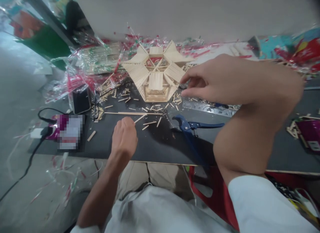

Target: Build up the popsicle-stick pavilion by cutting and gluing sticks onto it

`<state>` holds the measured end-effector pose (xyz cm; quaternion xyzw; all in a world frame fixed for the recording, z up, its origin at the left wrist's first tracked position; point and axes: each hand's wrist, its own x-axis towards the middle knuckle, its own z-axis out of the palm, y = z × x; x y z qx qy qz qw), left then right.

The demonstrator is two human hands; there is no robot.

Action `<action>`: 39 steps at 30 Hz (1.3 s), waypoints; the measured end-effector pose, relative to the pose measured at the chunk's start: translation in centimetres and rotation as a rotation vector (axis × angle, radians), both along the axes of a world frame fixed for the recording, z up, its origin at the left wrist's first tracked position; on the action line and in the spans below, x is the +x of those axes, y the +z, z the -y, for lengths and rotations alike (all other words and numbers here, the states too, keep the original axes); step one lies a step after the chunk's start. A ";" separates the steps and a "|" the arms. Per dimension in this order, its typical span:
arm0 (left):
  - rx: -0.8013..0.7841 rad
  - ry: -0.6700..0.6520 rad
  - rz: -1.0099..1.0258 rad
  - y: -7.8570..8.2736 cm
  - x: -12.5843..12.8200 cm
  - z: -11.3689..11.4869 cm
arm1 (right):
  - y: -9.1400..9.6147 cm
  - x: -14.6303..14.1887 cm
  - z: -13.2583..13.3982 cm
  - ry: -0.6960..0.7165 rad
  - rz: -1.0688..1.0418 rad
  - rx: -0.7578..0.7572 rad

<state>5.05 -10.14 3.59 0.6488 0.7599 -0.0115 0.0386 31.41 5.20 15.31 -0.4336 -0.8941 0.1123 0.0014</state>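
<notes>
1. Two bare hands are at a dark, flat desk (155,146); a star-shaped structure of pale wooden sticks (156,81) stands towards its far side, widest from side to side.
2. The right hand (212,77) is the nearer one to the structure, which lies just left of its fingers. These are loosely curled, index and thumb parted; whether they touch the structure or hold anything, I cannot tell.
3. The left hand (125,134) rests lower, on the person's side of the structure's left part. Its fingers are curled under and hidden; a short, thin pale stick (140,118) slants from beside them, away and rightwards. Whether it is gripped, I cannot tell.
4. A blue hook-headed cutter (186,124) lies between the hands, apart from the left one.
</notes>
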 end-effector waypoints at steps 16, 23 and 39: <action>0.295 0.045 0.382 2.2 3.8 -7.1 | -2.7 -6.9 -1.1 -0.112 -0.431 0.103; 0.287 0.133 0.386 2.2 5.1 -8.1 | -3.9 -7.6 -1.8 -0.101 -0.402 0.058; 0.123 0.216 0.417 3.6 6.7 -8.2 | -4.5 -7.4 -2.5 -0.073 -0.395 0.099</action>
